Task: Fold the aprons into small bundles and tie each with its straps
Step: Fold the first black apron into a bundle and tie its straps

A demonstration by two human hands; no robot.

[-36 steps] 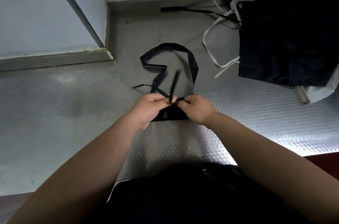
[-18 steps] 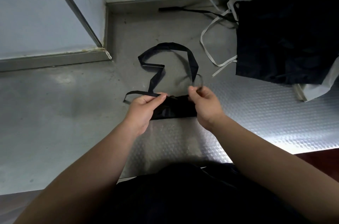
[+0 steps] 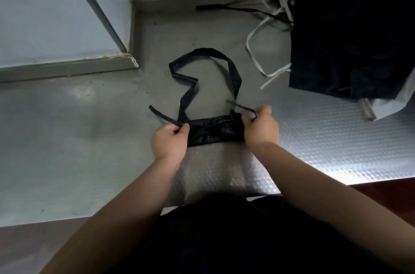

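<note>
A black apron folded into a small bundle point(image 3: 214, 131) lies on the steel counter point(image 3: 78, 150) in front of me. My left hand point(image 3: 170, 139) pinches one thin black strap end point(image 3: 165, 116) at the bundle's left side. My right hand point(image 3: 260, 126) pinches the other strap end point(image 3: 243, 108) at the bundle's right side. The two straps are pulled apart across the bundle. The apron's wide black neck loop point(image 3: 202, 71) lies spread on the counter beyond the bundle.
A pile of dark and white aprons point(image 3: 350, 45) with loose white straps point(image 3: 258, 53) lies at the back right. A thin black strap point(image 3: 235, 9) runs along the back wall. A raised wall ledge point(image 3: 67, 69) borders the left. The counter's front edge is near my body.
My hands have moved apart from the bundle's middle to its two sides, drawing the strap ends outward to the left and right.
</note>
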